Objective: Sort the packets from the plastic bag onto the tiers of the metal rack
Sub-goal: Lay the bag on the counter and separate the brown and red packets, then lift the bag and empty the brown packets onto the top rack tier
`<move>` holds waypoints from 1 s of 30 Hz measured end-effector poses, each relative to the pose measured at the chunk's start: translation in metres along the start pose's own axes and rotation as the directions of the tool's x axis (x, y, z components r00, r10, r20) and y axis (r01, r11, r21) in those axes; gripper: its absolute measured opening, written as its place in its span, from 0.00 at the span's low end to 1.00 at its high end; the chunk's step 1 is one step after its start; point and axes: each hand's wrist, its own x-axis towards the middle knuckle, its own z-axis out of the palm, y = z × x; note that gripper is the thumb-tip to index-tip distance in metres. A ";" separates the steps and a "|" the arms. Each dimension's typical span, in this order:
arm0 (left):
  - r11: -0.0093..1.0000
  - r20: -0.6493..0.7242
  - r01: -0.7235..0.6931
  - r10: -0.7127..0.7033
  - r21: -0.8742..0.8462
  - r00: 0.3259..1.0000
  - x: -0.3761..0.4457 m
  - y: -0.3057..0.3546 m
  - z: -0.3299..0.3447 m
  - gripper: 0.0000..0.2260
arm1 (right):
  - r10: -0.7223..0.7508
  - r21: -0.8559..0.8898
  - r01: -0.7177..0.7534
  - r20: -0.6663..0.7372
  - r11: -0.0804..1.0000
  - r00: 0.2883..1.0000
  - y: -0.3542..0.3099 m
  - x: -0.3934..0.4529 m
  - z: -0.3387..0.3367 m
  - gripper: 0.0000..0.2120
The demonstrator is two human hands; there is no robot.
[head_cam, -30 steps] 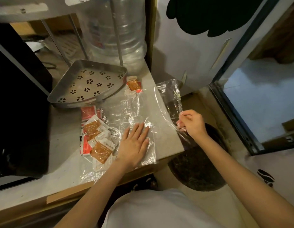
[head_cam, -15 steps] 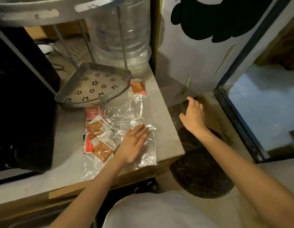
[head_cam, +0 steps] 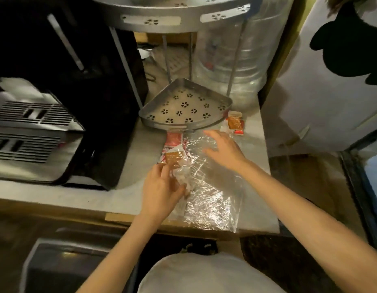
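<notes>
At the far left of the frame a black appliance with slotted grey vents (head_cam: 31, 121) sits on the pale stone counter (head_cam: 139, 157), well apart from the work; right of it, at centre, stands the silver metal corner rack with flower-shaped holes, its lower triangular tier (head_cam: 184, 106) bare and its upper tier (head_cam: 172, 17) overhanging at the top edge.

Below the lower tier, at mid-frame, the left hand (head_cam: 162, 191) is curled round a bunch of small orange-and-white sauce packets (head_cam: 176, 163), pinching them at the near end so that they stick up and away toward the rack; a few red packets (head_cam: 172, 139) lie flat on the counter just beside the tier's front rim. The crinkled clear plastic bag (head_cam: 213, 204) lies spread to the right of the held bunch, running from near the rack down to the counter's front edge.

The right hand (head_cam: 223, 151) hovers over the bag's far part, fingers spread and loose, holding nothing; one lone orange packet (head_cam: 235, 123) lies beyond it, touching the tier's right corner.

The lower tier lies straight ahead of the left hand, which is the nearer one for the bunch, and the path looks open; the right hand is nearer the lone packet. The upright posts and the raised rim are the edges to clear; a large clear water bottle (head_cam: 236, 56) crowds the upper right behind the rack.
</notes>
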 end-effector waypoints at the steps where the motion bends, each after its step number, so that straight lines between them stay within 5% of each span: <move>1: 0.997 0.000 0.079 -0.079 -0.008 0.997 -0.006 -0.006 -0.001 0.28 | -0.035 -0.025 0.036 0.044 0.999 0.998 -0.006 0.008 0.005 0.28; 7: 0.949 0.061 0.314 -0.312 -0.020 0.948 -0.020 -0.022 0.004 0.31 | -0.052 -0.179 0.110 0.305 0.978 0.951 -0.025 0.042 0.030 0.49; 14: 0.929 0.124 0.369 -0.363 -0.026 0.923 -0.018 -0.020 0.010 0.28 | -0.044 -0.216 0.105 0.266 0.971 0.963 -0.031 0.050 0.037 0.56; 21: 0.929 0.239 0.352 -0.317 -0.119 0.918 -0.006 -0.022 0.004 0.11 | 0.087 -0.121 -0.056 0.271 0.991 0.959 -0.029 0.050 0.034 0.43; 30: 0.827 0.496 0.460 -0.266 -0.323 0.826 0.059 -0.035 -0.035 0.12 | 0.314 0.160 -0.429 0.467 0.889 0.827 -0.009 0.054 -0.004 0.30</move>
